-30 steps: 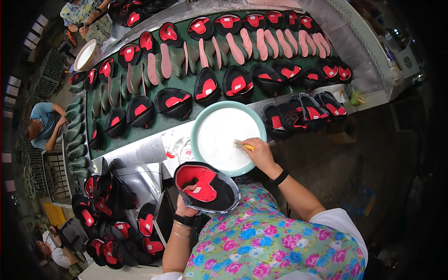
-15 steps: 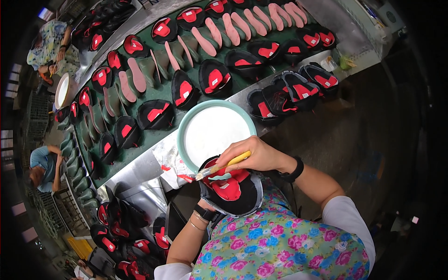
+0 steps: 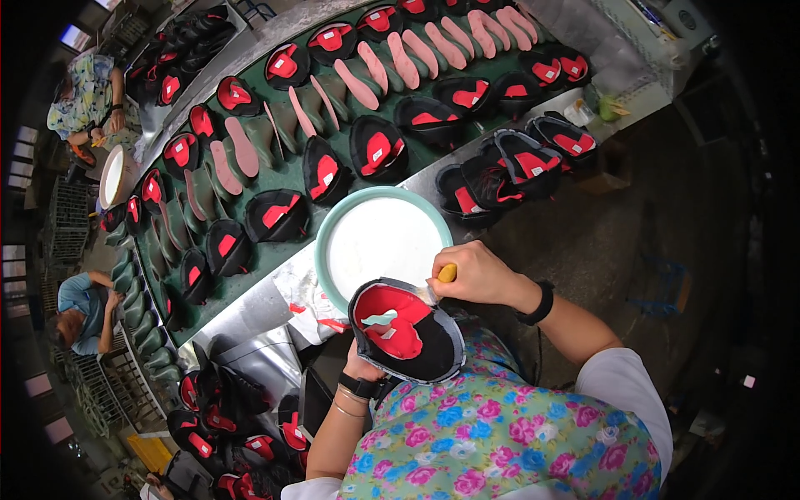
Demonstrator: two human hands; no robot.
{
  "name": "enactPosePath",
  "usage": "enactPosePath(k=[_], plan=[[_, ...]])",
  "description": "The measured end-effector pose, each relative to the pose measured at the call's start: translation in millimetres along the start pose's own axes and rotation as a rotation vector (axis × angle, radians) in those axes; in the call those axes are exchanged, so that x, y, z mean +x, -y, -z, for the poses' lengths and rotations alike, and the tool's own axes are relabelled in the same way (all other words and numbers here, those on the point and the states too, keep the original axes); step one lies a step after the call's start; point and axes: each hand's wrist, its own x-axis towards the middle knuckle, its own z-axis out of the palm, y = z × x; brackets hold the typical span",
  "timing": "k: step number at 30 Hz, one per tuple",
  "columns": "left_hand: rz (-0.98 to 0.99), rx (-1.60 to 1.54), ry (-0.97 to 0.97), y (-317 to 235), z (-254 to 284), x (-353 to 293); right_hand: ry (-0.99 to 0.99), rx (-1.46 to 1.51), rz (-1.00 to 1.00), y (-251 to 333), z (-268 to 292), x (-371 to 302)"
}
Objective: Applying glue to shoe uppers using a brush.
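Note:
My left hand grips a black shoe upper from its lower left side, partly hidden beneath it. The upper faces me with its red lining showing, and a pale green scrap lies inside. A brush with a yellow handle is closed in my right hand. Its pale bristles meet the upper's top right rim. Just beyond the upper stands a round green basin with a white substance in it.
A green-topped table carries rows of black uppers, green shoe lasts and pink insoles. Stacked uppers sit on its metal edge, right of the basin. More uppers pile up at lower left. Two people work at far left.
My right hand has moved right, taking the brush from the upper's left inner side to its top right rim. My left hand has raised the upper slightly, and the red lining shows more fully.

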Motion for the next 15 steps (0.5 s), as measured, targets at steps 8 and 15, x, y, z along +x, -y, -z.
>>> enactPosePath(k=[8,15], plan=[[-0.216,0.324,-0.134,-2.4,20.5,-4.8,-0.225,0.182,-0.157,18.0,-0.7,27.3],[-0.278,0.29,-0.199,-0.4,-9.7,-16.8,-0.21,-0.028,-0.211,15.3,-12.1,-2.2]])
